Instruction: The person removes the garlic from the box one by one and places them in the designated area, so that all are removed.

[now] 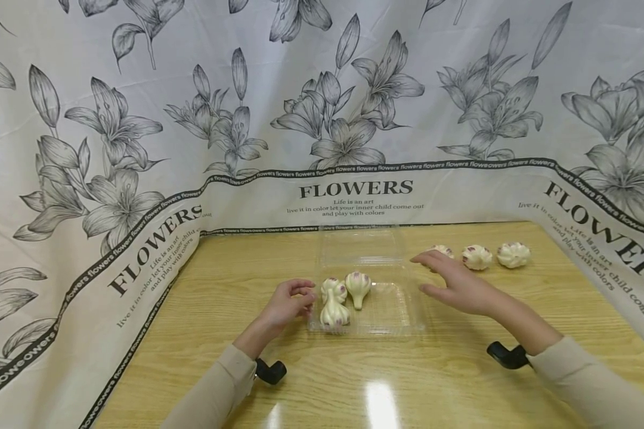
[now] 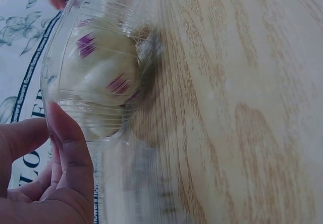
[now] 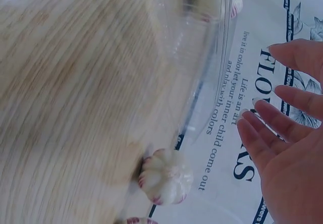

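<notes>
A clear plastic clamshell box [image 1: 389,307] lies on the table with its lid [image 1: 361,245] folded back. Three garlic bulbs sit in its left half: one garlic bulb [image 1: 333,289] behind, another garlic bulb [image 1: 335,316] in front, a third garlic bulb [image 1: 358,286] beside them. My left hand [image 1: 290,302] pinches the box's left rim between thumb and finger; the left wrist view shows this rim [image 2: 46,75] close up. To the right of the box, my right hand [image 1: 458,285] hovers with fingers spread and nothing held [image 3: 287,128].
At the back right, three more garlic bulbs stand in a row: a partly hidden garlic bulb [image 1: 441,249], a middle garlic bulb [image 1: 476,257] and a right garlic bulb [image 1: 513,254]. Flower-printed cloth [image 1: 361,202] walls the wooden table [image 1: 236,262] at the back and sides.
</notes>
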Motion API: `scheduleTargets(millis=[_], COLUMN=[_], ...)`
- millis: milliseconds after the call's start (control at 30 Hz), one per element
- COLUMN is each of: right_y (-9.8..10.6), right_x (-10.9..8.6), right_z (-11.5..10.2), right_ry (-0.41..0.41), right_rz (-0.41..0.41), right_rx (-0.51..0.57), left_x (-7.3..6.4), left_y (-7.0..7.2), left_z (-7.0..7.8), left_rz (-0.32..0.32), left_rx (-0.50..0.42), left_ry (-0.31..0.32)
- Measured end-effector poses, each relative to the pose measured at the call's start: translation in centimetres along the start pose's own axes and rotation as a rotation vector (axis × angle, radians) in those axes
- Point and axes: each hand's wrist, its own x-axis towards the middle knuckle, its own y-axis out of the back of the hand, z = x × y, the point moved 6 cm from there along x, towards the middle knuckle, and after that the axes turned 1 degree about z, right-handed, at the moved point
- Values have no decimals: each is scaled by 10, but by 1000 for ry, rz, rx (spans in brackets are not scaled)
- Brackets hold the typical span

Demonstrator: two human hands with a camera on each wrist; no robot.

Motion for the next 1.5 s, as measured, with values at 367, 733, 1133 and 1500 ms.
scheduleTargets(millis=[367,733,1133,1500], right_y=[-24,-44,-64,-80], right_x=[9,19,36,56], right_z=[-10,-13,-14,-17], right_ry=[41,24,15,3], right_rz=[-44,-80,-74,-71], right_rx=[34,77,82,73], left_x=[0,1,0,1], left_y=[0,0,0,0], left_z=[-1,0,1,0], left_rz=[11,12,9,13], left_rx=[8,3,6,-3], left_ry=[9,12,-2,4])
